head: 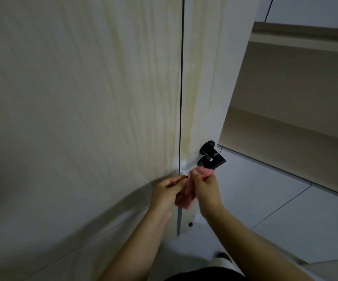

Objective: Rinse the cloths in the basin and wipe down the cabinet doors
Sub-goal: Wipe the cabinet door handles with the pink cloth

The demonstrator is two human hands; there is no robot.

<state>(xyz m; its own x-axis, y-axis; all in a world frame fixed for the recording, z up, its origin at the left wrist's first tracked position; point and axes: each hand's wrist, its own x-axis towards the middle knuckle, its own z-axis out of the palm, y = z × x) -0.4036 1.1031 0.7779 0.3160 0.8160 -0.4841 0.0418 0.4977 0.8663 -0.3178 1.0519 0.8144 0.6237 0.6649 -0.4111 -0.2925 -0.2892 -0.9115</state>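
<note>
A pink cloth [186, 196] is bunched between both my hands, close in front of the pale wood-grain cabinet doors [83, 98]. My left hand [167, 192] grips its left side with fingers curled. On the right, my right hand [206, 187] pinches the cloth's upper part, which pokes out pink just below a black door handle [211, 157]. A dark vertical gap [181, 78] separates the wide left door from the narrow right door [202, 78]. No basin is in view.
A beige bed frame or headboard panel [295, 98] stands at the right. Grey floor tiles [285, 209] lie below it. My foot in a white shoe [223, 258] is on the floor near the bottom edge. A small dark stopper [190, 224] sits at the door's base.
</note>
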